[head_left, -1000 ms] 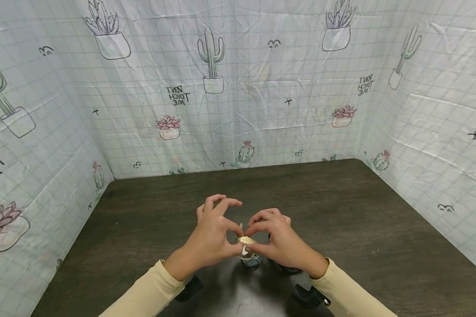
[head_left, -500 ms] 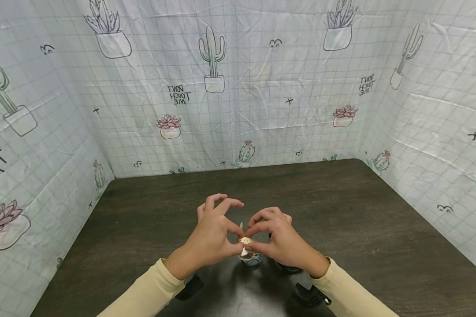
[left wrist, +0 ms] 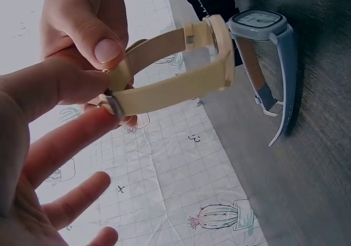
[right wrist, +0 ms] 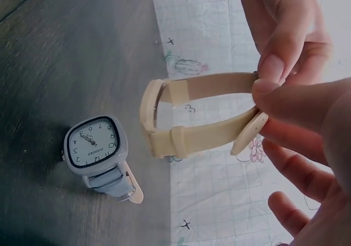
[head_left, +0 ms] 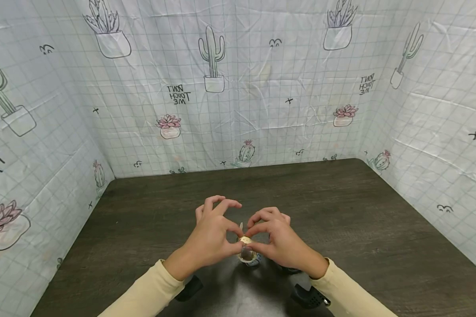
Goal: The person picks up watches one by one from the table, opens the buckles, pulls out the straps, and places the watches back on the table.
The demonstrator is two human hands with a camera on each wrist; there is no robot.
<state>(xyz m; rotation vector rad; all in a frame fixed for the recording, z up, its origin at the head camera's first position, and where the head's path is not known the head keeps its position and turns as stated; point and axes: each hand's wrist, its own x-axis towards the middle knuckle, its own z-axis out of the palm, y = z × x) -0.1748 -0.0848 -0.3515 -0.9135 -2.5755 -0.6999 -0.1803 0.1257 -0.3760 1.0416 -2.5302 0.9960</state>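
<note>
Both hands hold a cream wristwatch (left wrist: 170, 95) above the table, its strap bent round into a loop with the case facing down. My left hand (head_left: 214, 233) pinches the buckle end (left wrist: 112, 104) between thumb and index finger, the other fingers spread. Thumb and index finger of my right hand (head_left: 275, 235) pinch the strap beside it; the strap's rounded tip (right wrist: 249, 133) sticks out below that thumb in the right wrist view. How far the strap passes through the buckle is hidden by the fingertips. Beneath stands a light blue wristwatch (right wrist: 96, 141) with a square white dial.
A black-strapped watch (left wrist: 214, 1) lies beside the blue one, mostly covered by my right hand in the head view. The dark wood table (head_left: 321, 198) reaches back to a cactus-print cloth (head_left: 254, 110) hung on three sides. Black bands (head_left: 309, 296) circle both wrists.
The cream watch has tilted slightly between the fingers: the white patch under its strap in the head view now looks dark. Both hands stay almost in place.
</note>
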